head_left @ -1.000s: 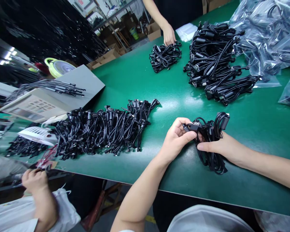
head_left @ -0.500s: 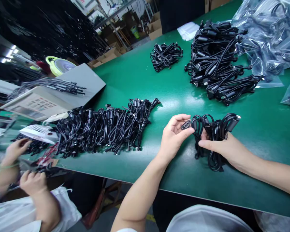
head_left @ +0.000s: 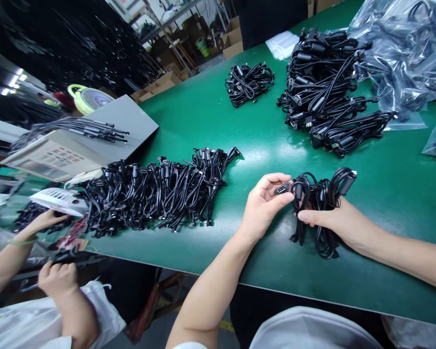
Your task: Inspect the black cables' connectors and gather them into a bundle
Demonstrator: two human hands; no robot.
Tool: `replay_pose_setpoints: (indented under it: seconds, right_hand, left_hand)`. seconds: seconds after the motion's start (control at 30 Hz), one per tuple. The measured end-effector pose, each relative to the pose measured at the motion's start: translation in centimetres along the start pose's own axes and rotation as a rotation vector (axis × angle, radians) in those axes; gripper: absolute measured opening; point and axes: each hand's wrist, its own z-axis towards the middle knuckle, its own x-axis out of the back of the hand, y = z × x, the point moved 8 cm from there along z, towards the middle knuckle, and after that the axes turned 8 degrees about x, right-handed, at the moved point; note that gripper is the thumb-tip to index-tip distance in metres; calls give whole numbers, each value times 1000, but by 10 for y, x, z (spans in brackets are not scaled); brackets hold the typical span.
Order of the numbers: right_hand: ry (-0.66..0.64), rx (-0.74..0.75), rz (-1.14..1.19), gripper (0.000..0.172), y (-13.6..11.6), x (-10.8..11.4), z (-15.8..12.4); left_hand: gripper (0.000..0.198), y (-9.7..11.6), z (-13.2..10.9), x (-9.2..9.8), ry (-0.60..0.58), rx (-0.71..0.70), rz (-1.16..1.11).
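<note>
From where I stand, the person's left hand (head_left: 263,206) has turned over the small, flat black connector (head_left: 282,189) in its grip: a second ago a metal plug end showed beside those fingers, and now a slotted face shows. To my eye, the work is at the stage of handling single cable ends. The thumb and forefinger pinch the connector, with the other fingers curled behind.

The right hand (head_left: 337,219) carries a bundle of coiled black cables (head_left: 323,194), its thumb laid across them; the fingers behind are mostly hidden, so I can't tell how tightly they press. The bundle is above the glossy green worktop (head_left: 203,121), close to its near edge and toward the right; whether the lowest loops touch down is unclear.

The connector's long axis runs crosswise, tilted slightly up to the right, slotted face toward the person. The coils stretch from the near edge toward the far edge, and a thick black plug (head_left: 348,184) at their upper end points to the far right corner.

Across the worktop, a co-worker's hand has left the small black cable pile (head_left: 249,83) by the far edge.
</note>
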Motion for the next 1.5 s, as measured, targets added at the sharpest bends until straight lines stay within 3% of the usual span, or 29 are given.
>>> replay_pose_setpoints:
  seconds: [0.37, 0.6, 0.67, 0.8, 1.1, 1.27, 1.5]
  right_hand:
    - [-47, -26, 88, 25, 4, -3, -1]
    - [112, -134, 438, 22, 10, 13, 9]
    - [158, -134, 491, 19, 9, 19, 12]
    - [228, -126, 537, 14, 6, 30, 16]
    - [196, -131, 552, 13, -9, 29, 18]
    - [191, -129, 565, 9, -11, 27, 17]
    - [107, -98, 592, 16, -12, 23, 18]
  left_hand:
    - [37, -1, 0, -2, -25, -20, 19]
    - [55, -12, 0, -2, -45, 130, 58]
    - [53, -15, -2, -6, -99, 199, 92]
    - [48, -22, -12, -25, -328, 319, 155]
    - [24, -8, -12, -22, -230, 149, 260]
    - [19, -2, -10, -22, -229, 46, 330]
    - [14, 1, -12, -23, -247, -84, 442]
